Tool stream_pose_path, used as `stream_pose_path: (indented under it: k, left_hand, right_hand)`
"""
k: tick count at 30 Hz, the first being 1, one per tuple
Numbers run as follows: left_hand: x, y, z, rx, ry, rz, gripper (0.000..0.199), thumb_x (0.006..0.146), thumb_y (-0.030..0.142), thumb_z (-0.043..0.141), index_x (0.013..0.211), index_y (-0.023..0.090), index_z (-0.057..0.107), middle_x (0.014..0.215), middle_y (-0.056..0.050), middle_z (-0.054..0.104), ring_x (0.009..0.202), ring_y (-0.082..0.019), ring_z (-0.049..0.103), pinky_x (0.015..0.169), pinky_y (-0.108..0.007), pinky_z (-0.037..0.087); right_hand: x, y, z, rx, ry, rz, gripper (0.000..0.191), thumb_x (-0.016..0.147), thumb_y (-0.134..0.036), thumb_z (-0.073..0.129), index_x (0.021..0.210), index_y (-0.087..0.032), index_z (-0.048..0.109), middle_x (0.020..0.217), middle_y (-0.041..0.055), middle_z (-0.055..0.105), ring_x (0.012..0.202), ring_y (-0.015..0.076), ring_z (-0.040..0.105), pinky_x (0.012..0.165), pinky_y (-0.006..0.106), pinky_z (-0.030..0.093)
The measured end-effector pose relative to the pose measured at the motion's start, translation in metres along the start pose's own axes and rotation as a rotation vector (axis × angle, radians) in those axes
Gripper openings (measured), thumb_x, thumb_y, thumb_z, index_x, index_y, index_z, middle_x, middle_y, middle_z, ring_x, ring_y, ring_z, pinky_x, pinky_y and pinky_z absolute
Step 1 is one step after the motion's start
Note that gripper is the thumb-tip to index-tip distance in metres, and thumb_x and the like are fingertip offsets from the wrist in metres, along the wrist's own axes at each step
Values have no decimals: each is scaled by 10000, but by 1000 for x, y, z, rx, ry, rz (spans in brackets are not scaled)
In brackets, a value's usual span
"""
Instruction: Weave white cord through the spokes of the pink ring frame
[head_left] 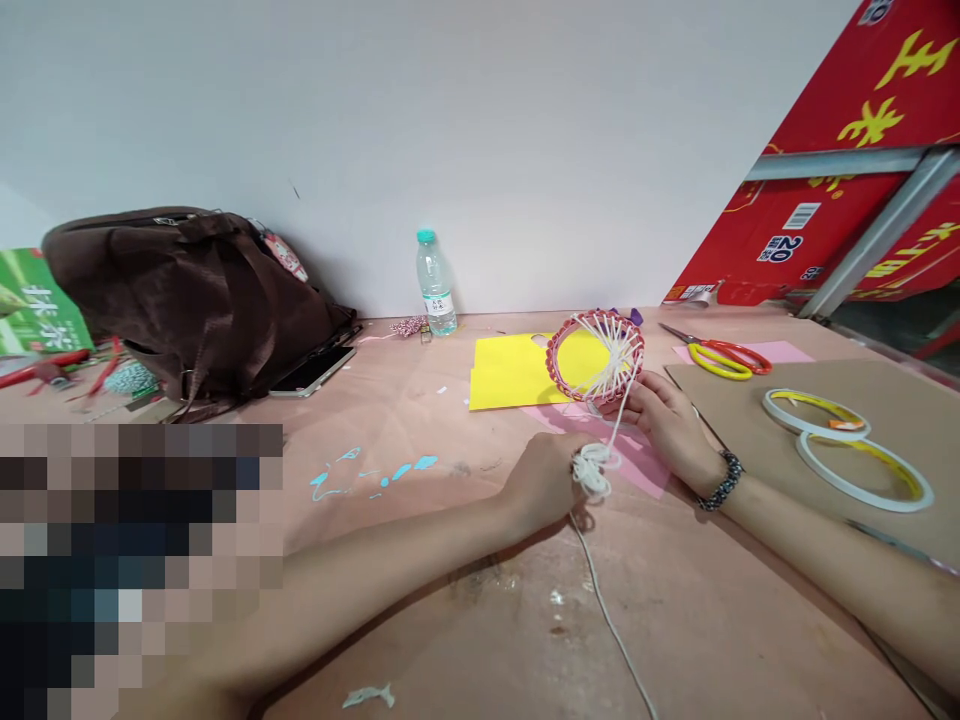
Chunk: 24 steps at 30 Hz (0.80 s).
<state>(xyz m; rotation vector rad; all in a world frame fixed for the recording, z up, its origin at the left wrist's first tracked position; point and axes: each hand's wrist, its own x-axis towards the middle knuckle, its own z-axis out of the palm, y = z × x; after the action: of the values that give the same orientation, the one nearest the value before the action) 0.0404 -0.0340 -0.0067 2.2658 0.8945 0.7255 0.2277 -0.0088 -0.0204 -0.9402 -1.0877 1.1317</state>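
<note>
My right hand (660, 410) grips the lower right edge of a red-wrapped ring (553, 372), held upright above the table. White cord (616, 350) is strung across the ring's right part, its strands gathering inside the opening. My left hand (546, 482) is closed on a loose bundle of white cord (594, 470), just below and left of the ring. A taut strand joins the bundle to the ring, and a loose tail hangs down across the table. The fingertips of my left hand are mostly hidden behind the hand and bundle.
Yellow paper (502, 375) and pink paper (637, 465) lie under the ring. To the right are scissors (724, 358), two tape rolls (862, 470) and brown cardboard (750, 430). A water bottle (435, 285), a brown bag (187, 300) and a tablet (313, 372) stand or lie further back.
</note>
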Motion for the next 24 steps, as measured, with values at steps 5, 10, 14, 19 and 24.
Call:
stream_pose_path:
  k: [5,10,14,19,24]
  left_hand:
    - [-7,5,4,251,88,563,146,748,328,628,819,201,641,912,-55,677,917,-206,598,847,-327,445]
    - [-8,5,9,124,-84,471,134,801,331,582,810,197,581,865,-45,674,901,-180,613,924,-357,436]
    - [-3,0,5,-75,41,-22,268,810,357,562,997,181,484,678,27,578,578,-114,541,563,-240,463]
    - [1,-1,2,-184,1,-53,283,821,388,534,983,157,547,785,-30,635,657,-145,605,584,-267,490]
    - [-4,5,1,274,118,488,309,710,441,664,863,178,614,1170,-139,615,1204,-305,474,1017,-458,353]
  right_hand:
    - [-1,-2,3,-10,1,-6,247,783,-435,651,827,-203,579,769,21,659,702,152,645,663,265,538]
    - [-1,-2,4,-23,1,-7,298,781,-470,643,857,-191,570,795,33,666,724,168,655,688,284,540]
    - [1,1,3,-24,-5,-17,292,773,-458,650,857,-192,560,777,24,651,699,165,647,663,285,536]
    - [1,1,3,-13,-2,-38,253,781,-426,642,843,-196,555,773,14,637,705,167,647,647,280,534]
    - [0,-3,5,-47,-2,-58,247,778,-425,643,848,-198,575,764,12,651,661,150,634,627,267,533]
